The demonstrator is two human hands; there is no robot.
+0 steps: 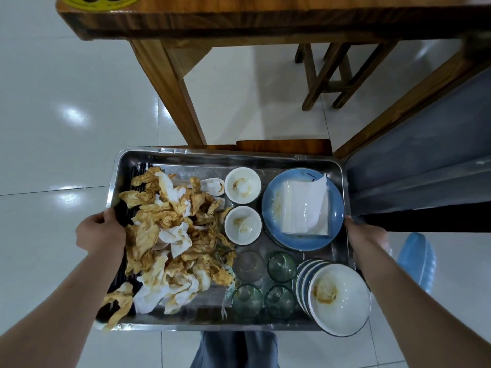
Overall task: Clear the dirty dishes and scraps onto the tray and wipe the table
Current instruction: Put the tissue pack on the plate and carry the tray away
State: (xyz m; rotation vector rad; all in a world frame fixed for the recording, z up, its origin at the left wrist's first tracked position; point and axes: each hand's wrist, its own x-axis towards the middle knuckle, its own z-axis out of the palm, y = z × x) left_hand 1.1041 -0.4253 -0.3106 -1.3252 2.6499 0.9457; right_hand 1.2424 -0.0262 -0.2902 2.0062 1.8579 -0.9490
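Two hands hold the metal tray right now, one on each long side. Your left hand grips the tray's left rim, with the thumb curled over the edge. Your right hand grips the tray's right rim the same way. The hands are well apart, with the whole tray between them.

The tray is up in the air in front of you, over the white floor, and just below the near edge of the wooden desk.

Inside the tray, the left half is heaped with messy, stained napkins. Near the tray's far right corner sits a blue plate with a folded white napkin on it. Just left of that plate are two small white bowls. Near the tray's front edge stand four small glass cups. At the front right corner, a stack of bowls leans out over the rim.

It looks like the clearing step is done, since the dishes and scraps are all on the tray. Only an edge of the desk top shows, so you cannot tell if it is wiped.

Next, you need to carry the tray flat and slow. That leaning stack could slide off if you tip the tray to the right.
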